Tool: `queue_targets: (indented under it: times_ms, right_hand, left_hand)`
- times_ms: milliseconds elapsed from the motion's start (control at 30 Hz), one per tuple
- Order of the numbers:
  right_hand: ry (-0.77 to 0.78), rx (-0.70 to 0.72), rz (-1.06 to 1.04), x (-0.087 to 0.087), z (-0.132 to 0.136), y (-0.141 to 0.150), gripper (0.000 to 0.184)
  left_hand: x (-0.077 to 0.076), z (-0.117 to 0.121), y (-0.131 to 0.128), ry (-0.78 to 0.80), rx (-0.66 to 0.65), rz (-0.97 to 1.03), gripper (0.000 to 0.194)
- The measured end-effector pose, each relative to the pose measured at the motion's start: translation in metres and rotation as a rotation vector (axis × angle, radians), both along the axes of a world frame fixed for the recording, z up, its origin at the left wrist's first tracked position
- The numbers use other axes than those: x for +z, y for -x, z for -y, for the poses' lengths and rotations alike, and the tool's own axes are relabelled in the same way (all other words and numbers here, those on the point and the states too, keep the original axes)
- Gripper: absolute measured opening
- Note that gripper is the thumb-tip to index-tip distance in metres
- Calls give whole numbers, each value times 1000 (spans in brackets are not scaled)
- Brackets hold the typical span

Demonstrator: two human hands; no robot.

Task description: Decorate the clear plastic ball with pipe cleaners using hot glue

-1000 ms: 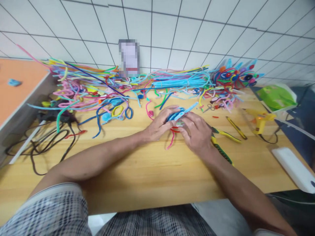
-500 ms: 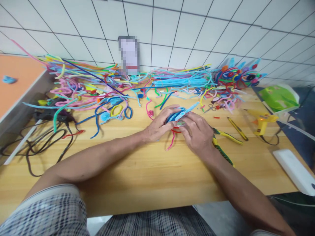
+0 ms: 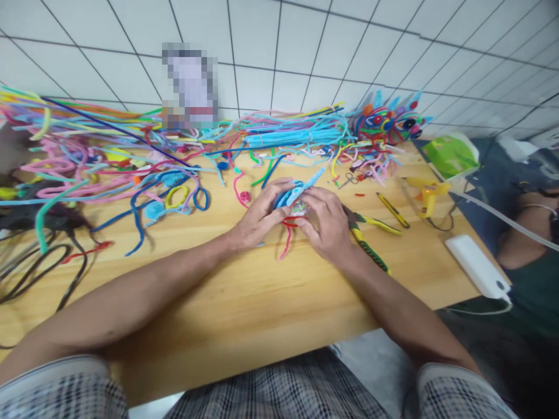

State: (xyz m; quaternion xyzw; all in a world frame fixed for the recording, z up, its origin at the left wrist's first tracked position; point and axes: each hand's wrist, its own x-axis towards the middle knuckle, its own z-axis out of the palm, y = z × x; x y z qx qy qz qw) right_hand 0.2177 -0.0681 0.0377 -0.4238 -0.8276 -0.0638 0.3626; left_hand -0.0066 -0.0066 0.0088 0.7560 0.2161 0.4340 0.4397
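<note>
Between my two hands is a pipe-cleaner craft piece [image 3: 283, 198], coiled dark blue with a light blue spike pointing up to the right. Red coils show at its lower side, and a pink pipe-cleaner tail [image 3: 285, 244] hangs below. My left hand [image 3: 262, 218] grips the left side of it, thumb across the front. On the other side, my right hand [image 3: 327, 224] has its fingers curled against the piece, with the thumb lower near the red part. Both palms hide much of it, and a pale, shiny patch shows between the fingers.
Loose pipe cleaners [image 3: 61, 169] and a light blue bundle [image 3: 297, 137] line the wall. Two finished colourful figures [image 3: 386, 122] stand at the back right. Pliers [image 3: 375, 224], a utility knife [image 3: 393, 209], scissors [image 3: 349, 180], a yellow glue gun [image 3: 425, 195] and a white power bank [image 3: 476, 265] lie rightward.
My view has turned to the right, so a person's arm now shows at the right edge. The right thumb has moved lower, uncovering more of the piece, which stays in both hands.
</note>
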Motion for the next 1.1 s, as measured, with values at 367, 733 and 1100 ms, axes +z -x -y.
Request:
queue_targets:
  times_ms: [367, 733, 1100]
  right_hand:
    - [-9, 1, -34, 1, -3, 2, 40]
    - [-19, 4, -55, 0, -3, 1, 39]
    - [45, 35, -110, -1, -7, 2, 41]
  left_hand:
    - [-2, -3, 1, -9, 24, -25, 49]
    - [1, 1, 2, -21, 47, -73, 66]
    - [-3, -5, 1, 78, 24, -6, 58]
